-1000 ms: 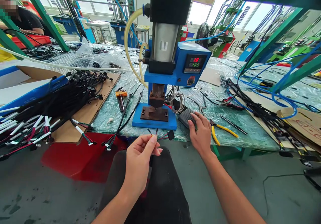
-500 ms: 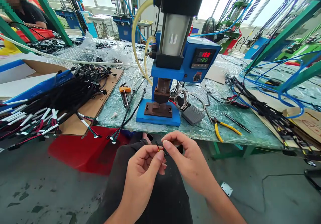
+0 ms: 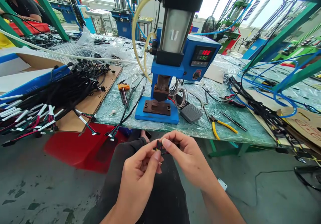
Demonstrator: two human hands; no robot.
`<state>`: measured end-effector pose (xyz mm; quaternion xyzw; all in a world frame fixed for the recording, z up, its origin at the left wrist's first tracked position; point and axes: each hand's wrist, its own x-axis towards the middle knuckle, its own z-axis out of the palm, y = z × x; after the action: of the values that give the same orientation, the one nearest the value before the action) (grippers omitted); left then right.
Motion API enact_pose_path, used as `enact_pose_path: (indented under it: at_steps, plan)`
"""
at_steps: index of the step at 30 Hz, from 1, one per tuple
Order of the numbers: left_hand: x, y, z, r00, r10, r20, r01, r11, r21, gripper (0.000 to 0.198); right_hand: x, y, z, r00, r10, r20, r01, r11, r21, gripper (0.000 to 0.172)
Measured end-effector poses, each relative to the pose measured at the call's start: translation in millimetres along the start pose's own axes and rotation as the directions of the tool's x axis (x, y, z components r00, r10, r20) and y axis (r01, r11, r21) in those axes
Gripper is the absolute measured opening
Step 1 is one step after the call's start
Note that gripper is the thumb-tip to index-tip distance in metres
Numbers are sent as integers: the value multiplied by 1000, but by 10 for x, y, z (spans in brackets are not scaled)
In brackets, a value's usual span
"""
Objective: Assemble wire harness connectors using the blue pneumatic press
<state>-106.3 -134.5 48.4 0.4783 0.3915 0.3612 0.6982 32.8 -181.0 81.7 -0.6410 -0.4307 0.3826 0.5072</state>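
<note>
Above my lap, both hands meet at a small black connector [image 3: 159, 144] with thin red and yellow wires. The thumb and fingers of my left hand [image 3: 140, 170] are closed on its wired lower side. My right hand [image 3: 185, 157] pinches the connector from the right with thumb and index finger. Much of the connector and its wires is hidden by the fingers. Just beyond my hands stands a blue heat press [image 3: 156, 117] with a dark metal block on its base and a lit red and green display.
Bundled black cables [image 3: 62, 93] lie on cardboard at left. Yellow-handled pliers [image 3: 223, 127], a grey foot pedal [image 3: 191, 113] and an orange-topped tool [image 3: 123, 87] rest on the film-covered table. More cables [image 3: 263, 113] lie right. A red bin [image 3: 75, 153] sits below; a person [image 3: 22, 5] is at far left.
My fingers have come closer together, and the black connector now shows upright between them. The view has shifted slightly; the press and tools stay put.
</note>
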Motion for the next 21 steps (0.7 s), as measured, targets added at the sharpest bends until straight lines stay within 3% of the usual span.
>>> enact_pose_path:
  at_steps: [7, 14, 17, 21]
  plan:
    - [18, 4, -40, 989, -68, 128, 54, 992, 111, 29, 6, -29, -5, 999, 10, -45, -10, 1000, 0, 26]
    - [112, 10, -89, 982, -158, 101, 172, 975, -144, 31, -45, 230, 69, 979, -33, -200, 60, 990, 126, 41]
    - [153, -4, -155, 974, -197, 108, 219, 940, -263, 28, -161, 411, 226, 998, 23, -51, -13, 982, 187, 39]
    - [191, 11, -218, 969, -233, 85, 247, 888, -388, 28, -336, 608, 471, 987, 71, 142, -98, 976, 194, 37]
